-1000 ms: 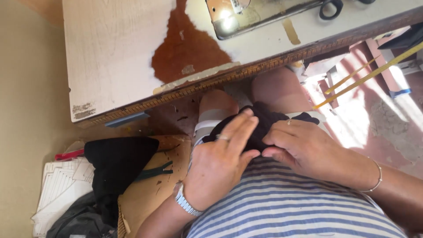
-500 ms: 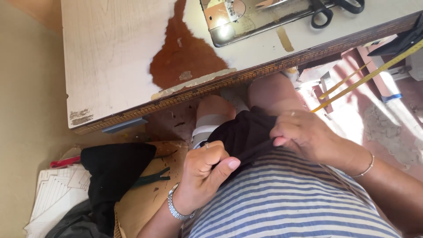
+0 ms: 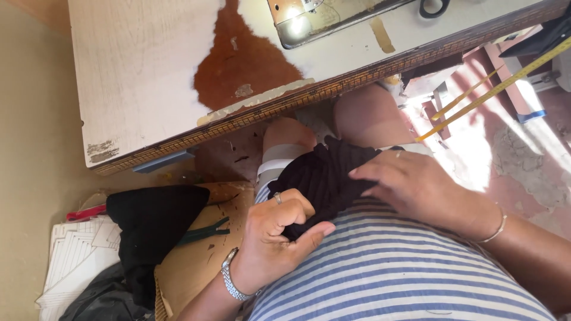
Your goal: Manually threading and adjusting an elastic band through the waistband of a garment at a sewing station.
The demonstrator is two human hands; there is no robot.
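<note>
We look down at our lap, where a bunched black cloth lies on our striped shirt, just below the knees and near the edge of the worktop. Our left hand sits at the near left end of the cloth. Its fingers are curled and the thumb presses up against them, pinching a fold of the cloth between them. A ring shows on one finger and a watch on the wrist. Our right hand lies flat on the right side of the cloth. Its fingers are stretched out side by side, pressing the cloth down onto our lap, not gripping it. A thin bangle circles that wrist.

On the far side, the worktop carries a metal sewing machine base and black scissors. A yellow tape hangs slanting at the right. On the floor at the left lie another black cloth, a green zip on cardboard, and white papers.

Compared with half a second ago, the left hand has closed tighter on the fold, and the right hand has slid a little toward the left across the cloth. A second ago both hands lay spread over the bundle.
</note>
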